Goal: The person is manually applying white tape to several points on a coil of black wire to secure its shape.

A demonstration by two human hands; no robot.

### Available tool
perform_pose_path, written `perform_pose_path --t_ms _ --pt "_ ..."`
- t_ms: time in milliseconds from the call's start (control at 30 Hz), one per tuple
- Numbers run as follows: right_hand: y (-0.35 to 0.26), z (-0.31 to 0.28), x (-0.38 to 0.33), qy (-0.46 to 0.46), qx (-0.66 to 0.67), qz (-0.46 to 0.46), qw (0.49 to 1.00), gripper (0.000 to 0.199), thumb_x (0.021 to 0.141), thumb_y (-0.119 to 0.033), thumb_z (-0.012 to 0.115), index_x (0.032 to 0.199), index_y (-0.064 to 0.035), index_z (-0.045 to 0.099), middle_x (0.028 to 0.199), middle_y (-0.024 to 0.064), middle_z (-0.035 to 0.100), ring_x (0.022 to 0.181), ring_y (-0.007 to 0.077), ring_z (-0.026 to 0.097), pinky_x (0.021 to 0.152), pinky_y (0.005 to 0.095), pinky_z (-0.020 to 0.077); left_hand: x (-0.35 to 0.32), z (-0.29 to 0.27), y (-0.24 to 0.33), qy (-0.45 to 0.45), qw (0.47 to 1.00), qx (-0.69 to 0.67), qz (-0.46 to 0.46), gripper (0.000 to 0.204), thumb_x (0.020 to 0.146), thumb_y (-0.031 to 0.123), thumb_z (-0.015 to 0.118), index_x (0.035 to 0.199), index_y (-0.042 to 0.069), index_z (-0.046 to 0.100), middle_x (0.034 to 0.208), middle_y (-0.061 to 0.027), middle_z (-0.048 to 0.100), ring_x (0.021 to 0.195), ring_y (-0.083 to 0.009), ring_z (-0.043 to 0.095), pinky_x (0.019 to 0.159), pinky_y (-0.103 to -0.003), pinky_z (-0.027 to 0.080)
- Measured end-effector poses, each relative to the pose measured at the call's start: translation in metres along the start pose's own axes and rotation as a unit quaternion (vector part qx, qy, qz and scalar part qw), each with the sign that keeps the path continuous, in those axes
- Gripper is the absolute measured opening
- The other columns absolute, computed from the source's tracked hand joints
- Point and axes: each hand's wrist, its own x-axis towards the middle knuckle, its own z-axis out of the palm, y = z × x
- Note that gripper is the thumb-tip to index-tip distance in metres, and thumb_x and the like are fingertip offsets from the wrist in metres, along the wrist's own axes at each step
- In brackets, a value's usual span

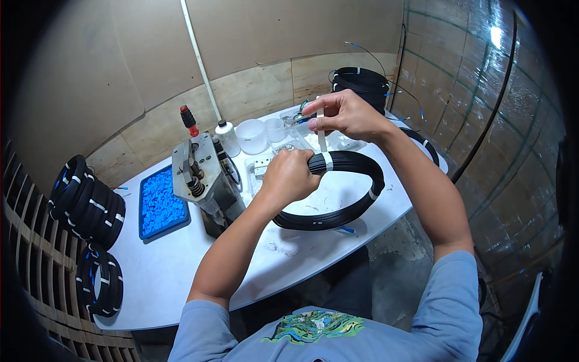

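Note:
A coil of black cable (318, 222) is tilted up over the front of the white table, its near side low. My left hand (291, 176) is closed round the coil's upper left part. Just right of that grip, a white strip of tape (321, 140) wraps the cable and stands up from it. My right hand (351, 114), raised above the coil, pinches the strip's upper end between thumb and fingers. Another white band binds the coil on its right side. A blue-tipped cable end (345, 229) pokes out beneath the coil.
Left of my hands stands a metal press (208, 172) beside a blue tray (163, 238) of small blue parts. A white bottle (227, 139) and a translucent tub (252, 136) stand behind. Banded black coils (90, 205) are stacked at the left edge, more coils (360, 81) at the back right.

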Motion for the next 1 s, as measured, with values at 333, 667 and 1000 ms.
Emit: perform_pose_path --t_ms 333,667,1000 --pt "-0.004 0.072 -0.080 0.219 -0.145 -0.202 0.943 0.088 0.079 -0.004 0.078 0.152 -0.0072 0.029 0.119 0.0190 0.065 0.092 0.0221 0.071 0.085 0.0356 0.0565 0.003 -0.001 -0.012 0.020 1.000 0.003 0.012 0.022 0.074 0.022 0.070 0.083 0.002 0.072 0.072 -0.0247 0.067 0.072 -0.0406 0.068 0.074 -0.047 0.057" --pt "0.085 0.177 -0.160 0.348 -0.089 -0.175 0.917 0.053 0.080 -0.037 0.081 0.108 0.0053 0.064 0.110 0.0187 0.068 0.108 0.0319 0.065 0.092 0.0400 0.0509 0.006 0.002 -0.007 0.024 0.999 -0.021 0.019 0.023 0.074 0.020 0.071 0.090 0.003 0.069 0.074 -0.0241 0.066 0.073 -0.0448 0.064 0.070 -0.048 0.052" --pt "0.058 0.146 -0.093 0.401 0.311 0.048 0.861 0.023 0.093 -0.017 0.070 0.102 0.0005 0.058 0.084 0.0070 0.068 0.074 0.0103 0.063 0.068 0.0231 0.0494 0.002 0.008 0.000 0.035 0.998 0.011 0.051 0.027 0.072 0.023 0.070 0.093 0.005 0.070 0.077 -0.0240 0.068 0.076 -0.0437 0.067 0.071 -0.051 0.055"
